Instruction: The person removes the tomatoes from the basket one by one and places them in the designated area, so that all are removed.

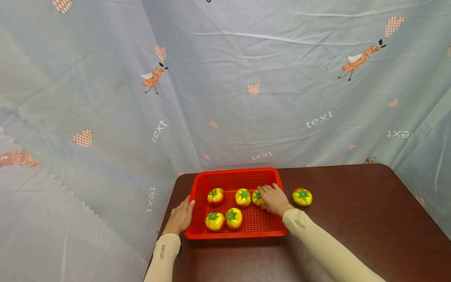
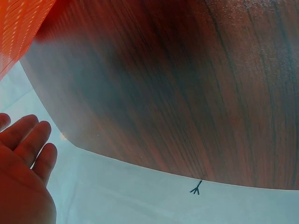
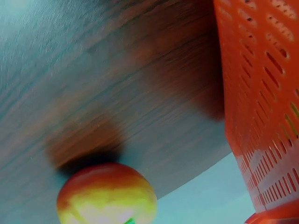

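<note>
A red perforated plastic basket [image 1: 239, 235] holds several yellow-red tomatoes with green star-shaped tops. My right hand [image 1: 276, 199] reaches over the basket's right side, with its fingers and thumb around a tomato [image 1: 257, 197], partly covering it. Right beside that one sits another tomato [image 1: 243, 198]. Along the basket's left rim lies my left hand [image 1: 179, 216], its fingers fairly straight; the left wrist view shows the fingers [image 2: 35, 140] extended and holding nothing. Outside the basket, to the right, one tomato [image 1: 302, 197] rests on the table. The right wrist view does not show the right hand.
The dark wood-grain table [image 1: 352, 219] extends to the right of the basket and in front of it. Behind and to the left hangs a pale curtain [image 1: 229, 98] printed with birds and hearts, close to the table's edges.
</note>
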Tool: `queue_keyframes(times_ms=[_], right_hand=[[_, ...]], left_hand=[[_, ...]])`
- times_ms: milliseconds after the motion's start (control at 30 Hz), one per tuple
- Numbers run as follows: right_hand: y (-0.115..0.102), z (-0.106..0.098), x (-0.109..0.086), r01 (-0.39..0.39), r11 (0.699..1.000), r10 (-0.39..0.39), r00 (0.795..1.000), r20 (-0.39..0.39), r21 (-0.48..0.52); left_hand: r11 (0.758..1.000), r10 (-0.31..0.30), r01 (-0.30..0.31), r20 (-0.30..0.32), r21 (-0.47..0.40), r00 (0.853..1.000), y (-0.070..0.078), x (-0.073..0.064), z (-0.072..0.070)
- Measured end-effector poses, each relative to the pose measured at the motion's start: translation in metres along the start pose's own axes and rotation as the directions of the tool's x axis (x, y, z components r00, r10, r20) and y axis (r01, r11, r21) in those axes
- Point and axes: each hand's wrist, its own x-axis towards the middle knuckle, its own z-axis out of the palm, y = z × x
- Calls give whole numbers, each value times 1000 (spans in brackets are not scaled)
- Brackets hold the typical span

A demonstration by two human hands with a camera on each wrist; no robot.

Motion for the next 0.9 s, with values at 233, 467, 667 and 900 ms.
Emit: queue_keyframes(times_ms=[233, 467, 667, 900], right_hand=[[4, 0, -3, 46, 988, -32, 995, -93, 150], [6, -12, 1, 85, 983, -61, 988, -145, 165], [6, -18, 1, 86, 984, -63, 987, -150, 157], [8, -20, -3, 55, 977, -36, 995, -97, 205]], left_hand=[[1000, -7, 7, 6, -7, 1000, -1, -2, 3], [1000, 3, -3, -9, -10, 1000, 0, 0, -1], [1000, 5, -6, -8, -18, 1000, 1, 1, -1], [1000, -2, 2, -4, -19, 1000, 1, 0, 0]])
